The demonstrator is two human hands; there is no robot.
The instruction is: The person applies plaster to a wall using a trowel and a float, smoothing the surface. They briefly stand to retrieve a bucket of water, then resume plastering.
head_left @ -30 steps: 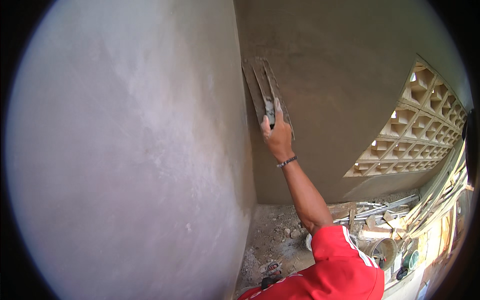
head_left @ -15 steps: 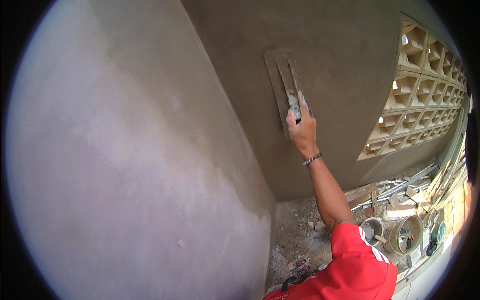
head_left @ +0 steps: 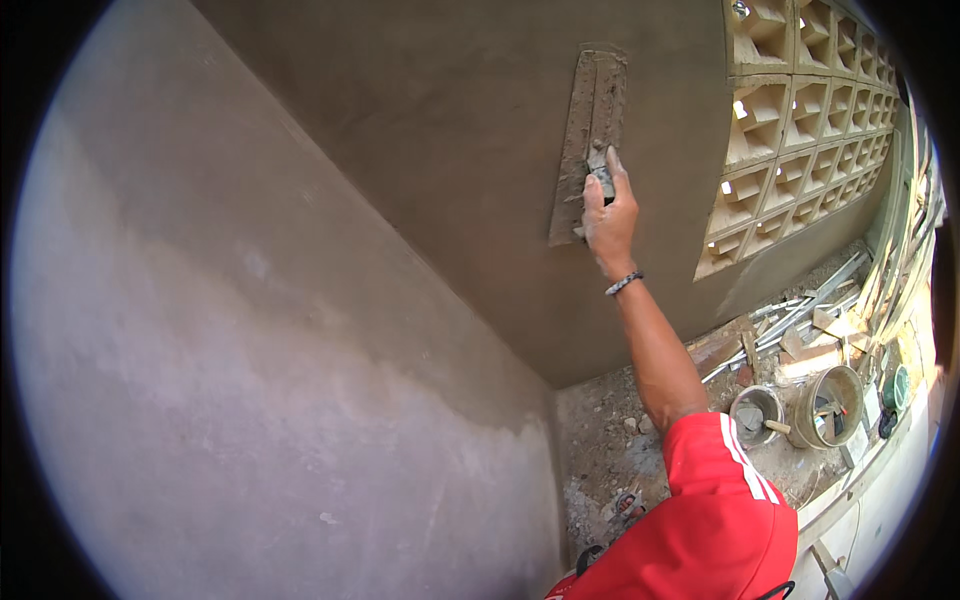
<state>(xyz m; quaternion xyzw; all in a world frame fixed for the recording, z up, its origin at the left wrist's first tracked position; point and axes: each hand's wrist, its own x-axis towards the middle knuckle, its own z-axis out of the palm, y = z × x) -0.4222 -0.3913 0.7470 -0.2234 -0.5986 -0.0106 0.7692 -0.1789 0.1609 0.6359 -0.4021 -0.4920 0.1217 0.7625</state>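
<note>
My right hand [head_left: 611,232] is closed round the handle of a long plastering trowel [head_left: 594,105], arm stretched up and away from me. The trowel's blade lies against the damp brown plastered wall [head_left: 450,130], its top end leaning slightly right. Smears of wet mortar cover the back of the blade and the handle. A dark beaded bracelet [head_left: 625,283] circles the wrist, and a red sleeve covers the upper arm. My left hand is out of view.
A paler, partly damp wall [head_left: 250,420] meets the plastered one in a corner at left. Pierced vent blocks [head_left: 755,120] fill an opening at right. Below stand two buckets [head_left: 757,408] [head_left: 830,405], among rubble [head_left: 625,440] and wood and metal strips [head_left: 815,295].
The trowel has moved across the wall toward the vent blocks, and its top end has swung from leaning left to leaning right. My view has shifted too.
</note>
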